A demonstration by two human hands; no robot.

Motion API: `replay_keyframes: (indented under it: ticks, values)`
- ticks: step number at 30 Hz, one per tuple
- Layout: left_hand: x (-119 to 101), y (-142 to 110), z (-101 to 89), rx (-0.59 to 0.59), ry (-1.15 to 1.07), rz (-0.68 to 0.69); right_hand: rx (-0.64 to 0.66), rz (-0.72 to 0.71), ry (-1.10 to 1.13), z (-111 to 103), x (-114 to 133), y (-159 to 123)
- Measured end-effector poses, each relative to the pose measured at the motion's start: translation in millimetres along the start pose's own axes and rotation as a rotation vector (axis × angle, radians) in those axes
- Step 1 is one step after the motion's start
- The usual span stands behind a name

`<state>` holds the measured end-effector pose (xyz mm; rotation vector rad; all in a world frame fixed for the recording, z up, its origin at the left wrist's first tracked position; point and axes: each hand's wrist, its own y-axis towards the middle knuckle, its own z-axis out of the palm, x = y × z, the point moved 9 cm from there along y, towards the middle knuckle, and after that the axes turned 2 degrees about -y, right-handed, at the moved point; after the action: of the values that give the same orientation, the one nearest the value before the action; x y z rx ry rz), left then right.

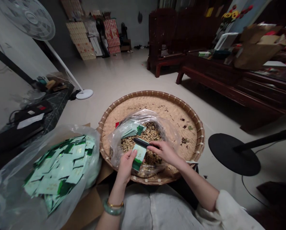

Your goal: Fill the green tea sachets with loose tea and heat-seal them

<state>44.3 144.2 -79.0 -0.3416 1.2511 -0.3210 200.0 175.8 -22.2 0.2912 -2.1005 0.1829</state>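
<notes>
"Over the woven bamboo tray (197, 134), what did the left hand (125, 167) have?"

"Its fingers (131, 155) were pressed together on a green-and-white sachet (138, 156)."

"And the right hand (164, 151)?"

"Curled closed around a slim black tool (140, 142), which lay across the sachet's top edge."

"What was just beyond them?"

"A clear plastic bag (168, 134) of chopped dried leaves (149, 135), with a stack of matching sachets (131, 130) on top. A bigger bag (11, 191) of sachets sat left of the tray."

"Any room past the rim?"

"Open floor (123, 73), with a fan's round base (84, 94) well apart."
</notes>
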Motion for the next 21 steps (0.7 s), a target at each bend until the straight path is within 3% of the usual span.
replay_keyframes:
  ticks: [6,11,21]
  values:
    - [-9.0,2.9,-9.2,-0.062,-0.002,0.126,0.078,0.072,0.172,7.5,-10.2,2.0]
    - [-9.5,3.9,-13.5,-0.092,-0.032,0.132,0.182,0.162,0.346,10.8,-20.1,-2.2]
    - [-13.5,3.3,-19.7,-0.128,0.072,0.175,0.002,0.015,0.039,-8.3,-8.8,0.0]
